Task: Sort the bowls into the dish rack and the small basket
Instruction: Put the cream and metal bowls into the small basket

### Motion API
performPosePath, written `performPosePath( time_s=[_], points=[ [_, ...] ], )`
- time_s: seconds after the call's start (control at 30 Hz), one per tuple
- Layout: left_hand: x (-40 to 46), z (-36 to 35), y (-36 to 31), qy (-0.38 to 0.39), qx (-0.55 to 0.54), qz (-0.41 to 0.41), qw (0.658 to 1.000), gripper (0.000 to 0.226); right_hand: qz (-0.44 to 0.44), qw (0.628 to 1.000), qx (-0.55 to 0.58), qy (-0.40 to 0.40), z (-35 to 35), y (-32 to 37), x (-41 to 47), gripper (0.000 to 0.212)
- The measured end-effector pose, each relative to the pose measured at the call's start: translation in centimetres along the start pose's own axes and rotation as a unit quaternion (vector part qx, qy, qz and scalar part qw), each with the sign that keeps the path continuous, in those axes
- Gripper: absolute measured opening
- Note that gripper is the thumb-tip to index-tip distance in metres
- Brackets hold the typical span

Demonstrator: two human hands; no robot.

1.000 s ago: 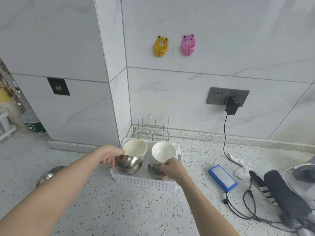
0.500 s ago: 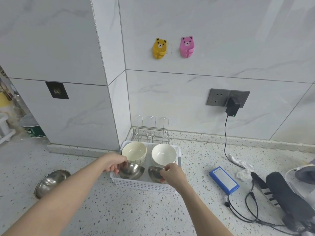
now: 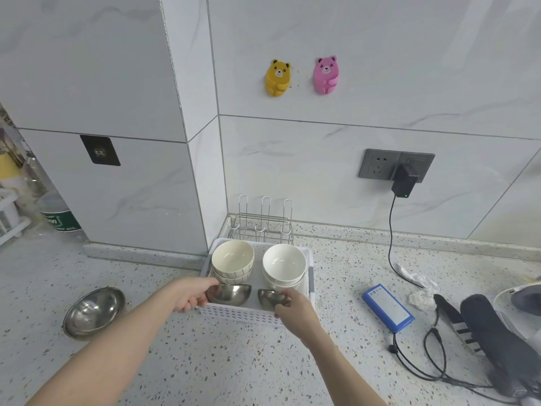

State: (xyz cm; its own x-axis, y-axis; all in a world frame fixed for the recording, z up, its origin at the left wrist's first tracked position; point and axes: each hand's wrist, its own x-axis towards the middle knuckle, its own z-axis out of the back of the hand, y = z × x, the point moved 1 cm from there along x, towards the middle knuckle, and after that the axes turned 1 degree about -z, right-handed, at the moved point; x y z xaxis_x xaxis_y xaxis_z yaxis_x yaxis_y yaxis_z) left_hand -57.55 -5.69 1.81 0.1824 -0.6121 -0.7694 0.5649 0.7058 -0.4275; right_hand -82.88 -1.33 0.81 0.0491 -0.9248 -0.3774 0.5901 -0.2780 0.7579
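Lowered: both steel bowls into white basket [image 3: 234, 313] | left hand [image 3: 190, 297] grips one, right hand [image 3: 295, 309] the other

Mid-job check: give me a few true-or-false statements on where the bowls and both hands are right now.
1. The left hand grips a steel bowl in the white basket. True.
2. The right hand is empty. False: it holds a smaller steel bowl.
3. The wire dish rack holds bowls. False: no bowls in it.
4. A large steel bowl sits on the counter, left of the basket. True.
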Motion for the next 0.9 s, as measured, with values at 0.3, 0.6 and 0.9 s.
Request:
performPosePath(
  time_s=[0.3, 0.6, 0.9],
  points=[
    [0.7, -1.6, 0.7, -0.126, 0.011, -0.080, 0.989, 0.055, 0.003, 1.000, -0.023, 0.005, -0.4, 0.1, -0.1, 0.045],
    [0.7, -1.6, 1.9, -0.253, 0.031, -0.151, 0.955, 0.053, 0.038, 0.998, -0.050, -0.019, -1.3, 0.5, -0.2, 0.058],
    [-0.3, 2.2, 9.2, -0.303, -0.314, -0.113, 0.893, 0.037, 0.147, 0.988, 0.035, 0.009, -4.5, 3.2, -1.6, 0.028]
  ],
)
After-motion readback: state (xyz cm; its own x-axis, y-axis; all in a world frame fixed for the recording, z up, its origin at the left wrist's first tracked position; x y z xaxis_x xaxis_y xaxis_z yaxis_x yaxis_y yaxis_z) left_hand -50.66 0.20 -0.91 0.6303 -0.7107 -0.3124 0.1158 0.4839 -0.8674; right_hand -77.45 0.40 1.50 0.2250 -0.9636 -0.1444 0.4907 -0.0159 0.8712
